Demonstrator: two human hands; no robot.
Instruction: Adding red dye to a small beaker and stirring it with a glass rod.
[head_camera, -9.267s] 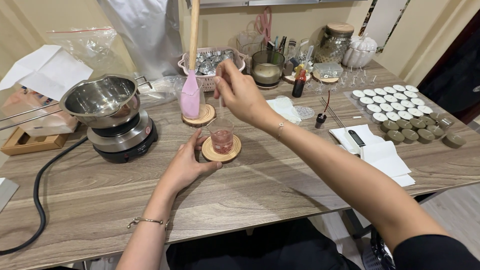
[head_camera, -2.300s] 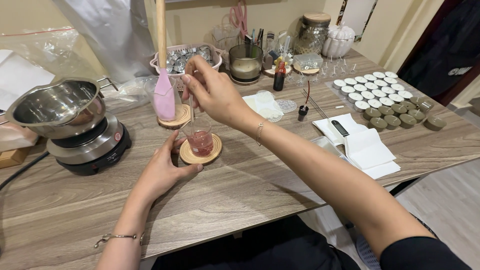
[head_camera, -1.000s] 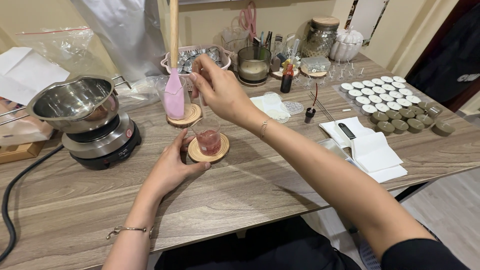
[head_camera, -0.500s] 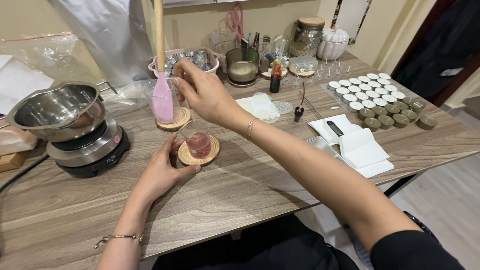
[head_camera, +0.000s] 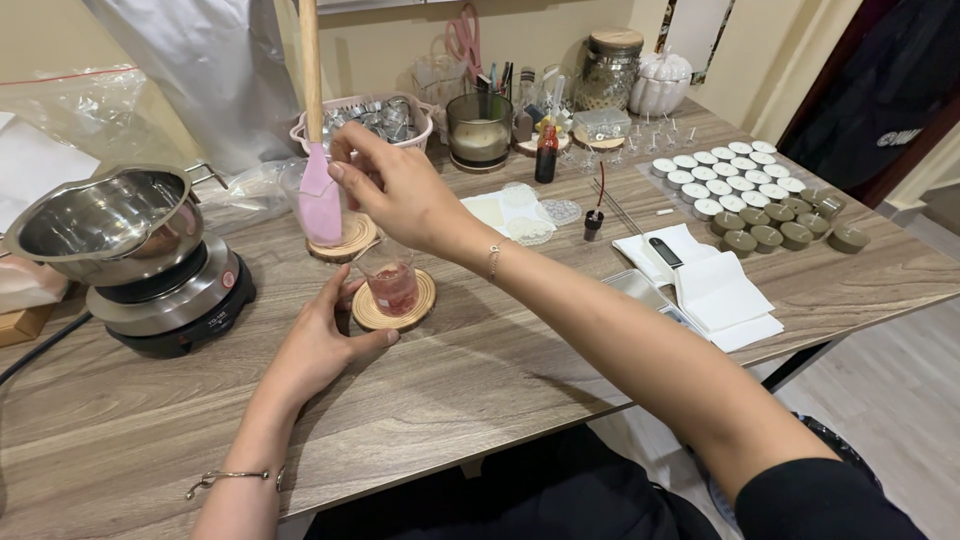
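A small glass (head_camera: 392, 284) of pink-red liquid stands on a round wooden coaster (head_camera: 385, 316). My left hand (head_camera: 318, 345) cups the coaster's left edge, thumb at its front and fingers at its back. My right hand (head_camera: 400, 192) hovers just above the glass with its fingertips pinched together. Whether anything thin is pinched there is hidden. Right beside those fingertips a pink spatula (head_camera: 320, 200) with a wooden handle stands in a clear beaker on a second coaster (head_camera: 345, 240).
A steel pot (head_camera: 100, 220) sits on a black hot plate (head_camera: 175, 305) at the left. White and olive tealight cups (head_camera: 760, 200) fill the right side by white paper (head_camera: 715, 295). Jars, a basket, scissors and a dropper bottle (head_camera: 545, 155) line the back.
The view shifts slightly as my head moves. Both hands keep their places, the right staying pinched over the glass and the left at the coaster.
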